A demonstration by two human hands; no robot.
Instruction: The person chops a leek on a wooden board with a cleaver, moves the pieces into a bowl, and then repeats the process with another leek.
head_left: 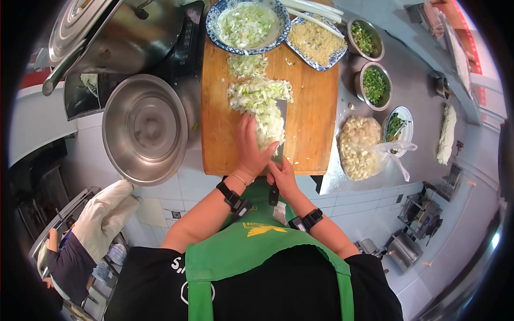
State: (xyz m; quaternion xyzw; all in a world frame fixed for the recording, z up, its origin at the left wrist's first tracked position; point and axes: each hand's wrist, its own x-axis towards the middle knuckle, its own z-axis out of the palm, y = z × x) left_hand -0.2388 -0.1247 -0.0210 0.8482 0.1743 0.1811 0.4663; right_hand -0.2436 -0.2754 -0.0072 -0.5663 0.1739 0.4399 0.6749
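Pale green and white, the chopped vegetable (269,124) lies in a heap on a wooden board (315,125), reaching from a loose patch near the far end down to my hands. My left hand (254,152) cups its left side, fingers close together, thumb spread toward the knife (282,111); my right hand's fingers are clamped on the knife's handle, with the blade along the heap's right side. To gather cleanly, I judge I should press lightly from the left, hold the blade low against the wood, and tuck that thumb well clear of the edge. Beyond the heap sits a patterned bowl (213,28); left, a metal basin (114,128).
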